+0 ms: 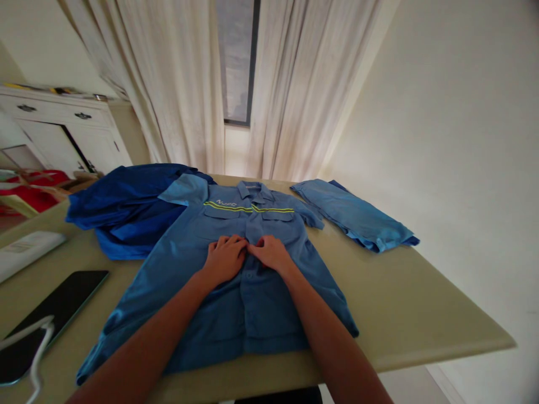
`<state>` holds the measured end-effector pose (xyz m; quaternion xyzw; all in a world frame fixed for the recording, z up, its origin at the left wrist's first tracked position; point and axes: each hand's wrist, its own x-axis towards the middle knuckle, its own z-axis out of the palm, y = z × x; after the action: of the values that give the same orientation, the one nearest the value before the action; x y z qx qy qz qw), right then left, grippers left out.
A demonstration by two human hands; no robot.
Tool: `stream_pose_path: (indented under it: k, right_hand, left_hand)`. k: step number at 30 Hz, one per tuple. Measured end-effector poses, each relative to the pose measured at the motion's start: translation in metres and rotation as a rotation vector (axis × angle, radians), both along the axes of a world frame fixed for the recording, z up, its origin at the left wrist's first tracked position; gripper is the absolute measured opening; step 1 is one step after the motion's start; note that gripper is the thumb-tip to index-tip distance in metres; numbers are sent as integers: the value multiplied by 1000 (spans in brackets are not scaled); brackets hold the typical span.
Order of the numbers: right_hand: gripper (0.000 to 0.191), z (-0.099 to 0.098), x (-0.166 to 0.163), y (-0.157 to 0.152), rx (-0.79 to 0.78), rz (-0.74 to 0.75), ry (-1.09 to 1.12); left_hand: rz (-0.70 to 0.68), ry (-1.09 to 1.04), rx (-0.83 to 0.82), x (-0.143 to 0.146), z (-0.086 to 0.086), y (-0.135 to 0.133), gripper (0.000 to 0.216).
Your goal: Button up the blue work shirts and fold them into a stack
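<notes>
A light blue short-sleeved shirt (252, 303) is lying face up and spread flat on the beige table (400, 303), its collar pointing away from the person. A yellow-green stripe is running across its chest above two pockets, and white lettering is sitting just above that stripe, too blurred to read. The left hand (223, 259) and right hand (273, 253) are resting side by side at the shirt's middle, fingers curled and pinching the cloth along the button strip. A dark blue garment (126, 207) is lying crumpled under the shirt's left sleeve. A folded light blue garment (353, 216) is lying just right of the shirt.
</notes>
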<state>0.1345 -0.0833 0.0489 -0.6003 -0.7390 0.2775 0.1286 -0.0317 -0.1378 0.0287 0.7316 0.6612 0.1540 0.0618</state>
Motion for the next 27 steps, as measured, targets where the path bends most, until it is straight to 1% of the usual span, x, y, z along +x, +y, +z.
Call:
stream_pose_path:
  k: [2,3,4,6,8,12,13,15,17,19,21,23,27]
  right_hand:
    - [38,-4,-1,-7,102,-25,-51]
    - [36,-7,0,-9,148,-35,-59]
    - [32,-11,1,-11,176,-37,-43]
    - [22,-18,6,-9,180,-15,74]
    - [12,-22,11,-2,113,2,273]
    - [3,-22,19,8,-95,-6,666]
    - [3,-20,20,8,-127,3,734]
    - [14,-19,21,7,-171,36,820]
    - [25,-19,21,4,-190,51,849]
    - [31,-22,19,3,-169,40,854]
    - [29,-25,16,2,-99,18,844]
    - [22,-26,13,1,-5,20,816]
    - [17,-23,11,-6,150,86,703]
  left_hand:
    - [45,1,44,4,-1,3,31]
    - [33,-1,78,5,-3,3,31]
    - [-2,-8,115,5,-6,3,32]
    - [-106,-35,166,4,-11,3,33]
    - [-174,-70,157,2,-14,5,33]
    - [-172,-96,101,-2,-14,10,28]
    - [-167,-93,106,-2,-14,11,28]
    - [-155,-128,137,-3,-12,12,31]
    - [-148,-232,189,-3,-10,11,34]
    - [-136,-353,232,-4,-8,9,33]
    - [-101,-417,252,-4,-7,6,28]
    - [-65,-420,264,-3,-6,4,22]
    - [-74,-433,303,-3,-5,2,21]
